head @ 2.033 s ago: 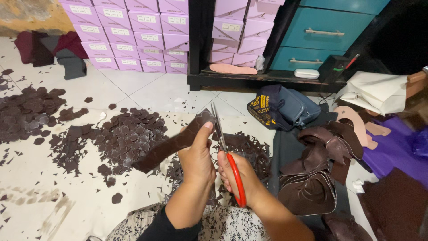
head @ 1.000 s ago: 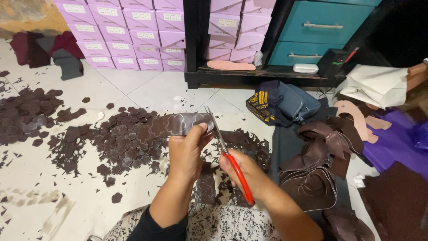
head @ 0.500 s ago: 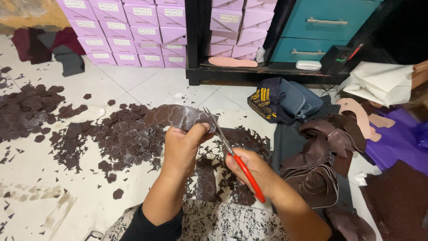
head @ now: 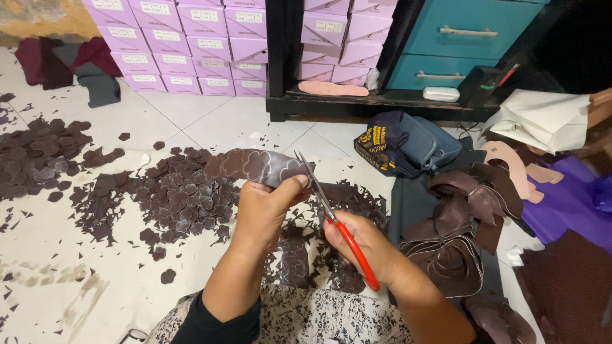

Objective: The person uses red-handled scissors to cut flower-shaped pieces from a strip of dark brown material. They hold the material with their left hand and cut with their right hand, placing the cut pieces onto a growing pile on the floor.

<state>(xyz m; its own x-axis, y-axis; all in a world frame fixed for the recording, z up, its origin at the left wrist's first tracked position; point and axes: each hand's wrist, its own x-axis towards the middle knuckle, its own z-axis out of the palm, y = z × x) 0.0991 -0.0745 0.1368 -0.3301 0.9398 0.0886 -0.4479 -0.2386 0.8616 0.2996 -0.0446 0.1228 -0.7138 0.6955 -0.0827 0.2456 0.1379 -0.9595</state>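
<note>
Head view: left hand [head: 264, 210] pinches a dark brown leather strip [head: 255, 165], marked with flower outlines, its fingers closed on the strip's right end above the floor [head: 210, 121]. Right hand [head: 363, 245] grips red-handled scissors [head: 331, 216], fingers closed through the loops, blades parted and set at the strip's edge just beside the left thumb. Compared with half a second earlier, the strip has been turned slightly and the blades sit a little higher against it, which suggests the cut is following an outline. Cut flower pieces [head: 178, 197] lie heaped on the floor below and to the left; curled leather offcuts [head: 456, 236] lie to the right, near a navy bag [head: 408, 143]. Lilac boxes [head: 191, 44] stand stacked behind.
</note>
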